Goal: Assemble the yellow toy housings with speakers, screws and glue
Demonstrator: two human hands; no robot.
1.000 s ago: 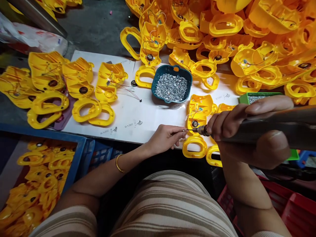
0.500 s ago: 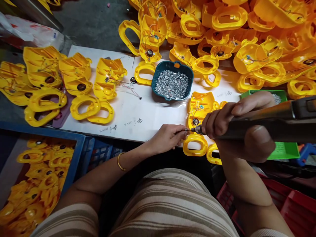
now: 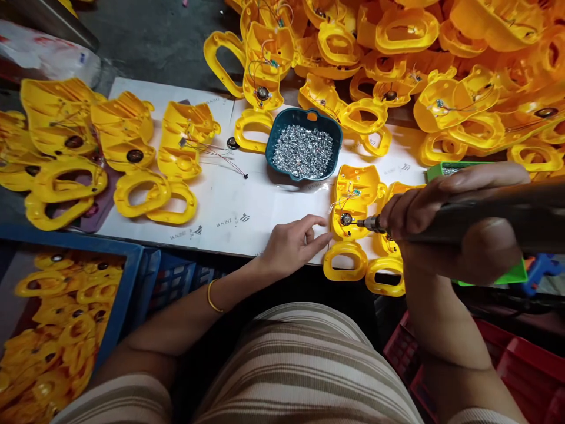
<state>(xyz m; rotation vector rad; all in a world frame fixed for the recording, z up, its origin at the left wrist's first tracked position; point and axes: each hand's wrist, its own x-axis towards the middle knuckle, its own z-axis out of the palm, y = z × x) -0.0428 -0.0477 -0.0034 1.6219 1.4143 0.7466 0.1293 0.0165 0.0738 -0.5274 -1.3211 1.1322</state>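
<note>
My right hand (image 3: 459,224) is wrapped round a dark power screwdriver (image 3: 498,218). The tool's metal tip points left, at the speaker (image 3: 346,219) in a yellow plastic shell (image 3: 359,176) with thin wires and a small green board. Just left of that shell is my left hand (image 3: 293,244), thumb and forefinger apart, with nothing visible between them. A yellow ring-shaped handle (image 3: 325,265) lies below the shell. Behind my left hand stands a dark teal bowl (image 3: 272,154) full of small silver screws (image 3: 302,152).
Yellow shells with wires and speakers (image 3: 185,138) lie at the left. A large heap of yellow parts (image 3: 406,29) fills the back right. A green tray (image 3: 514,272) is partly behind my right hand. Blue crate (image 3: 132,282) lower left, red crate (image 3: 525,365) lower right.
My left hand has drawn back from the screwdriver tip, and its fingers have parted. The screwdriver tip has moved right and up, onto the shell near the speaker.
</note>
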